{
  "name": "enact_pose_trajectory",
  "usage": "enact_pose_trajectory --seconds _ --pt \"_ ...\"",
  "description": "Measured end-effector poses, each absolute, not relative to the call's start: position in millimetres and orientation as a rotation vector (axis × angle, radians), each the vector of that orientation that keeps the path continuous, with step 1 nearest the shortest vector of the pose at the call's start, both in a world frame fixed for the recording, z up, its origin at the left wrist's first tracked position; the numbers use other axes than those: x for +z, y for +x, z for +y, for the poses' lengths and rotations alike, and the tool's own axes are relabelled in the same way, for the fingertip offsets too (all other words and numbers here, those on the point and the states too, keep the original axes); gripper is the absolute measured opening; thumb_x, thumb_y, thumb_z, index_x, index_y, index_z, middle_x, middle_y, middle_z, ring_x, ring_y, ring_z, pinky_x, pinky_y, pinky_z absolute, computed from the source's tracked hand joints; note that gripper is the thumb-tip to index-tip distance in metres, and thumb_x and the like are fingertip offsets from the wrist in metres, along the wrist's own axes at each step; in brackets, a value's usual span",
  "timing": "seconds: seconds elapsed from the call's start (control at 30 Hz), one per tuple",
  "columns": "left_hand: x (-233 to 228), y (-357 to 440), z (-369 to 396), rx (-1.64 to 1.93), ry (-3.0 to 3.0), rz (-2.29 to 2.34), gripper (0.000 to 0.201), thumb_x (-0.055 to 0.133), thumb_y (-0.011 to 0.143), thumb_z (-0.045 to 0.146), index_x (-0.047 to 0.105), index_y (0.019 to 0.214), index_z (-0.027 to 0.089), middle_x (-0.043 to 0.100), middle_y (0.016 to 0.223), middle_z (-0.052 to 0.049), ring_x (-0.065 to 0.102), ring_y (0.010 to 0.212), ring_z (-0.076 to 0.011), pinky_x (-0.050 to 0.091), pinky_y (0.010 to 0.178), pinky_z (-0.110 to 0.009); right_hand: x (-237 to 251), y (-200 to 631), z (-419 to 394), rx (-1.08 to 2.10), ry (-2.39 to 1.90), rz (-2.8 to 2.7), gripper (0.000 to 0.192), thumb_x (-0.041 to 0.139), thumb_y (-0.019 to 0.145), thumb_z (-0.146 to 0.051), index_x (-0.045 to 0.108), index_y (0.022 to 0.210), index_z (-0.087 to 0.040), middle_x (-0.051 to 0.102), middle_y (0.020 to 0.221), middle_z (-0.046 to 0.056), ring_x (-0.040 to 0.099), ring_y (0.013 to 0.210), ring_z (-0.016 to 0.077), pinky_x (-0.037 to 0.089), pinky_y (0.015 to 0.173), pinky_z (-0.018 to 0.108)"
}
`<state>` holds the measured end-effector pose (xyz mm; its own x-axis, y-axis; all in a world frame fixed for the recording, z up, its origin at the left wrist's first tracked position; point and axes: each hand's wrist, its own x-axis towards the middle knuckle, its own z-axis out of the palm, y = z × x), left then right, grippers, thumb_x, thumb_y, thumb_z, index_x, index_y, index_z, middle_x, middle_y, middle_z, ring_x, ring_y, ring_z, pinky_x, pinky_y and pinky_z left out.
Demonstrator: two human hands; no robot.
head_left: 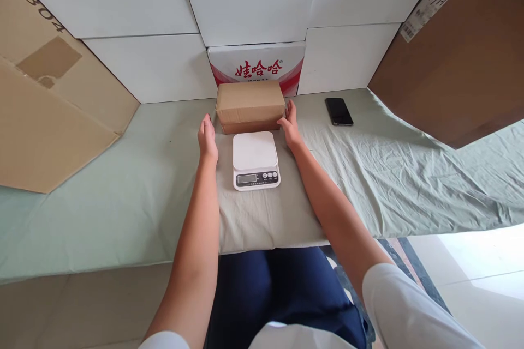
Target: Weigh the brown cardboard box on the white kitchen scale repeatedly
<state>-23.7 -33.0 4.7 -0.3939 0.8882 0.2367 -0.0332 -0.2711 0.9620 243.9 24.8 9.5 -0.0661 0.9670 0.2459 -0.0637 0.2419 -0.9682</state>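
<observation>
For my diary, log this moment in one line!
left hand: open beside oblong brown cardboard box; right hand: open at its right end; flat white plastic scale: in front

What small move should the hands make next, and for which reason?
Probably the left hand should move inward to the left end of the cardboard box: a gap shows between them, while the right hand is at the opposite end, partly overlapping it in view.

Scale [255, 152] before box [250, 101], phone [339, 112] at right
</observation>
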Motion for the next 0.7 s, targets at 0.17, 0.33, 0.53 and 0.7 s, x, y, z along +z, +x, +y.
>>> enact_pose_trajectory --seconds 0.17,0.33,0.53,0.7 --pt "12 -22 -43 1.724 1.144 1.25 0.099 0.042 0.087 0.084 0.041 0.159 0.017 0.03 0.173 -0.017 0.027 0.163 -0.0271 0.024 0.133 -0.04 2 251 31 1.102 -0.972 -1.289 0.103 0.062 0.071 -0.054 0.011 0.158 -0.029 0.006 0.179 0.003 0.006 0.169 0.0296 0.013 0.138 0.053" --pt "9 -14 -41 1.678 1.125 1.264 0.094 0.046 0.091 0.076 0.035 0.162 0.015 0.026 0.175 -0.015 0.026 0.163 -0.0239 0.023 0.134 -0.038 0 250 32 1.118 -0.949 -1.302 0.099 0.063 0.071 -0.053 0.016 0.155 -0.031 0.012 0.179 0.003 0.011 0.168 0.0286 0.018 0.137 0.054" --pt "3 -13 -34 1.672 1.053 1.282 0.091 0.049 0.092 0.071 0.037 0.16 0.012 0.029 0.173 -0.017 0.028 0.162 -0.0252 0.025 0.133 -0.038 1 249 32 1.133 -0.885 -1.322 0.091 0.063 0.07 -0.046 0.024 0.151 -0.031 0.024 0.176 0.003 0.025 0.163 0.0279 0.022 0.136 0.053" --pt "-4 -14 -28 1.704 1.125 1.213 0.082 0.054 0.09 0.073 0.05 0.152 0.02 0.043 0.168 -0.013 0.036 0.159 -0.0259 0.027 0.132 -0.042 12 245 21 1.071 -0.847 -1.442 0.082 0.059 0.073 -0.041 0.034 0.15 -0.03 0.036 0.171 0.0 0.031 0.159 0.0273 0.024 0.136 0.05"
